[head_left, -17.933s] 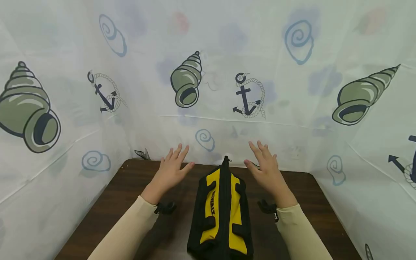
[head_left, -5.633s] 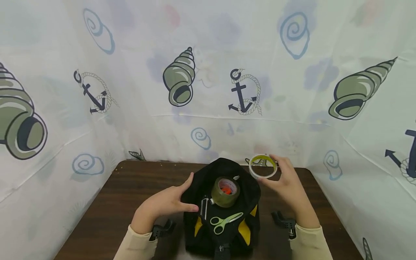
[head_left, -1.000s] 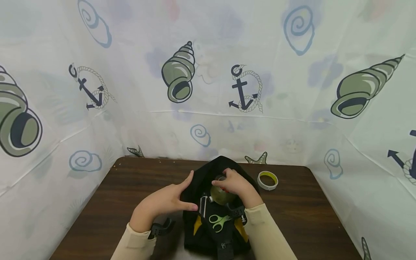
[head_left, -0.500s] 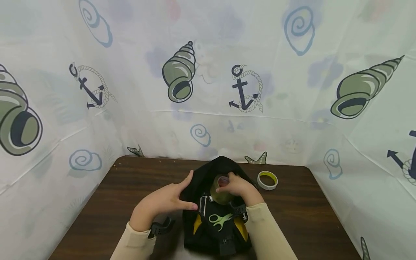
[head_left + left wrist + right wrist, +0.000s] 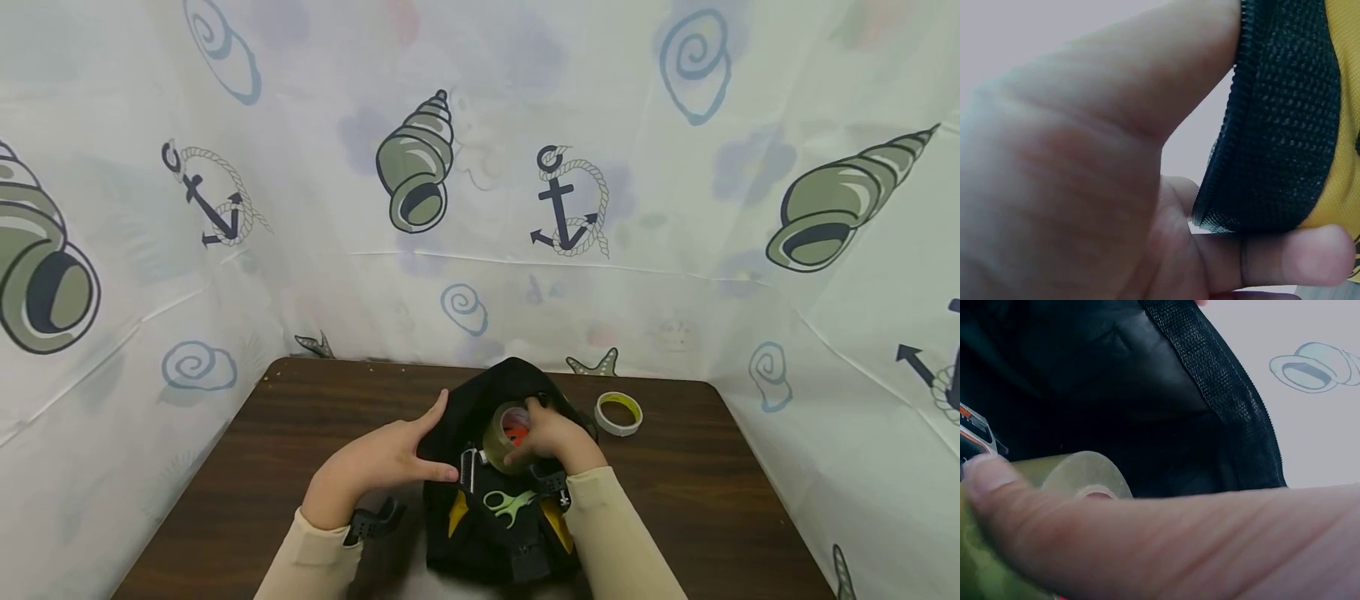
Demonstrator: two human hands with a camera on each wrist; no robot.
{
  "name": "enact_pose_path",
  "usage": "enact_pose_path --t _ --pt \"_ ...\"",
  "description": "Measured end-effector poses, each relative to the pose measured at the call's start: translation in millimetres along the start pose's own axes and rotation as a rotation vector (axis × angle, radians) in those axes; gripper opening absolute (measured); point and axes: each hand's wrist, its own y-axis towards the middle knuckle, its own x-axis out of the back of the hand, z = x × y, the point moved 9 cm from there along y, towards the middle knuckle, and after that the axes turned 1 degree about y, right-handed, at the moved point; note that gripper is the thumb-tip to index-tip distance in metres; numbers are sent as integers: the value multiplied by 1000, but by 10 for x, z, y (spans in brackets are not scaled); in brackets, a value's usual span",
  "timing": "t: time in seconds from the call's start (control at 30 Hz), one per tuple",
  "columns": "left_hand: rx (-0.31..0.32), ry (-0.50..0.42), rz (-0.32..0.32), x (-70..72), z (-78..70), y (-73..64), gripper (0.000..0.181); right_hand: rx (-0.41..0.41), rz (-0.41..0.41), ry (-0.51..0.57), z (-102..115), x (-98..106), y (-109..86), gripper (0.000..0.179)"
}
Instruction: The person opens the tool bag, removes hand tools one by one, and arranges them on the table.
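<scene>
An opened black-and-yellow tool bag [image 5: 510, 379] sits on the table, its mouth facing me. My left hand [image 5: 375, 467] grips the bag's left rim; the left wrist view shows a zipper edge [image 5: 1222, 150] between thumb and fingers. My right hand [image 5: 551, 433] reaches into the bag and holds the roll of clear packing tape [image 5: 495, 446], thumb across its outside; the other fingertips are hidden. Something orange [image 5: 516, 435] shows in the roll's core. Green-handled scissors [image 5: 508, 505] lie at the bag's near side, left of my right wrist. A slim silver-edged tool [image 5: 468, 469], possibly a utility knife, lies near my left thumb.
A white tape roll with a yellow core [image 5: 618, 414] lies on the dark wooden table [image 5: 697, 492], right of the bag. Shell-printed white fabric [image 5: 322, 167] encloses the back and both sides.
The bag has been opened and the white tape roll laid on the table. Over the last second my right thumb has slid down the packing tape, which has shifted and tilted slightly left.
</scene>
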Motion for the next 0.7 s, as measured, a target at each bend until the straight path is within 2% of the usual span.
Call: enact_pose_path --t 0.17,0.37,0.57,0.7 --pt "-1 0 -3 -8 2 7 121 12 -7 -54 -18 -12 27 120" --pt "0 5 1 -11 -6 1 120 20 -42 -55 -30 -27 65 119" --pt "4 2 8 2 -14 -8 120 78 -78 -9 24 -27 87 121" --pt "2 -5 9 -6 -3 -10 121 96 -70 45 34 -46 88 121"
